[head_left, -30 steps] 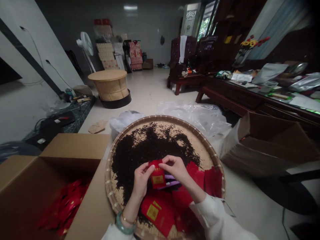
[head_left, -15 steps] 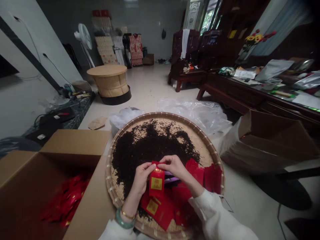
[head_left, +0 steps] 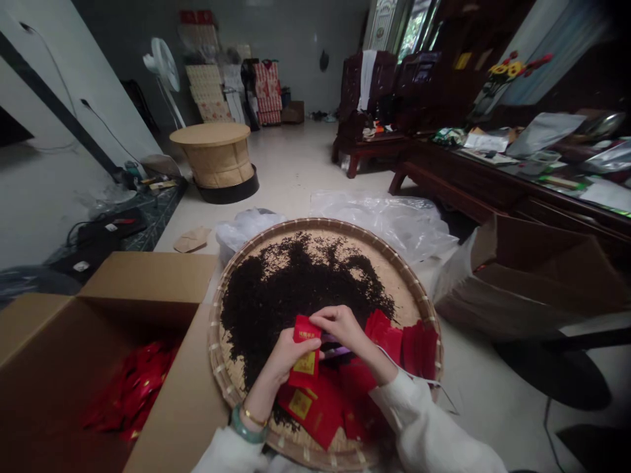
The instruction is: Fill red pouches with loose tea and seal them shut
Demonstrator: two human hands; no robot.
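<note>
A small red packet (head_left: 306, 331) with a yellow label and gold lettering is held upright over the round bamboo tray (head_left: 417, 289). My left hand (head_left: 282, 358) is closed around its lower half, thumb across the front. At the packet's top right corner, the fingers of my right hand (head_left: 340, 326) pinch the edge. A purple object (head_left: 337, 352) shows partly below my right hand; its kind is hidden. Dark loose tea leaves (head_left: 296, 282) cover much of the tray. Flat red packets (head_left: 315, 420) lie in front, and more red packets (head_left: 418, 348) are stacked on the right.
An open cardboard box (head_left: 148, 279) with a heap of red packets (head_left: 135, 387) inside stands at left. To the right is another open box (head_left: 537, 282). Clear plastic sheeting (head_left: 379, 217) lies behind the tray. Farther off are a round woven stand (head_left: 211, 154) and a dark wooden table (head_left: 473, 180).
My left hand has shifted from pinching the packet's top to gripping it lower, with the thumb across its front. The packet has risen and tilted slightly. My right hand stays at the top edge.
</note>
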